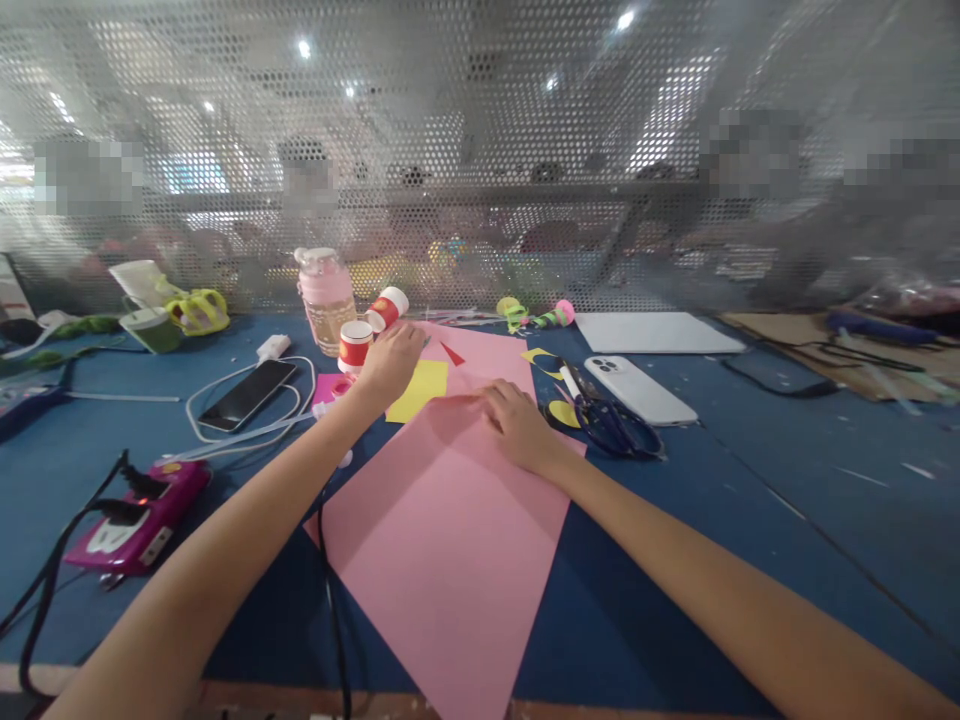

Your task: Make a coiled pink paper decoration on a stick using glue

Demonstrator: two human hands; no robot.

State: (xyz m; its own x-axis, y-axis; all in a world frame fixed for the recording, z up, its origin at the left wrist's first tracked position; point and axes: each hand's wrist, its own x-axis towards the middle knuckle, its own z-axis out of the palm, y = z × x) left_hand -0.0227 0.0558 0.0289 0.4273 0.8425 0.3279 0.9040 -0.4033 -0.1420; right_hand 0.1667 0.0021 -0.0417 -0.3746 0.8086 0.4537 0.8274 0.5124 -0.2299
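Observation:
A large pink sheet of paper [450, 530] lies at an angle in front of me, its far corner slightly raised. My right hand [517, 425] has its fingers closed on that far edge. My left hand [394, 362] is farther off, beside two red-and-white paper cups [355, 345], one upright and one tipped. Its fingers are curled low over a second pink sheet [499, 350]; what they hold, if anything, is hidden. A yellow paper piece [420, 388] lies between my hands, and a small red triangle [452, 353] is just beyond it.
Dark blue-handled scissors [619, 425] and a white phone [641, 390] lie to the right. On the left are a black phone [249, 394] with a white cable, a pink bottle [328, 300] and a magenta power strip [142, 520]. A perforated screen [480, 130] stands behind.

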